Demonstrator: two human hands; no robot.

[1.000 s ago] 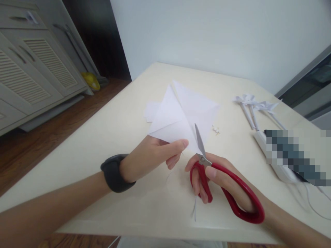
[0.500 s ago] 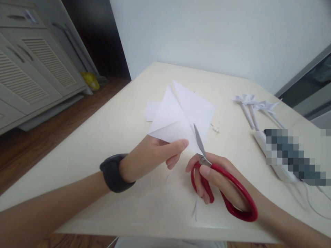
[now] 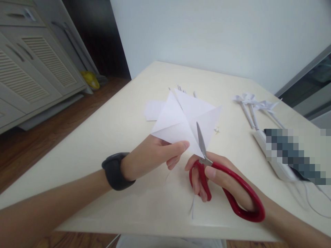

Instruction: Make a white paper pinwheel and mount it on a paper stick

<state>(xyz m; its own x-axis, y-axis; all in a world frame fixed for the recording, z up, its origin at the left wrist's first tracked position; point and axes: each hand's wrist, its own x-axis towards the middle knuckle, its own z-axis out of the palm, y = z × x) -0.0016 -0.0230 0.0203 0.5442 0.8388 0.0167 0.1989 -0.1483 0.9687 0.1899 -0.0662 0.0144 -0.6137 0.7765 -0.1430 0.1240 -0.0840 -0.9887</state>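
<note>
1. Pinched between thumb and fingers of the left hand [image 3: 160, 150], the paper [image 3: 172, 131] is held up over the table [image 3: 116, 134], creased, with a slit from its 11 o'clock corner – the dial's centre hereafter.
2. Fingers and thumb of the right hand [image 3: 229, 186], at 5 o'clock, sit through the loops of the scissors [image 3: 227, 171]; the blades stand apart at the paper's near corner, one above it, the other hidden.
3. Scraps [image 3: 217, 130] lie near, about 3 o'clock; a card [image 3: 153, 110] at 9 to 10; rolled sticks [image 3: 195, 93] at 12.
4. Farther out: pinwheels [image 3: 249, 99], between 2 and 3; a white case [image 3: 270, 155], between 3 and 4 – partly pixelated.
5. Cabinet [image 3: 41, 69]: well apart, toward 10.
</note>
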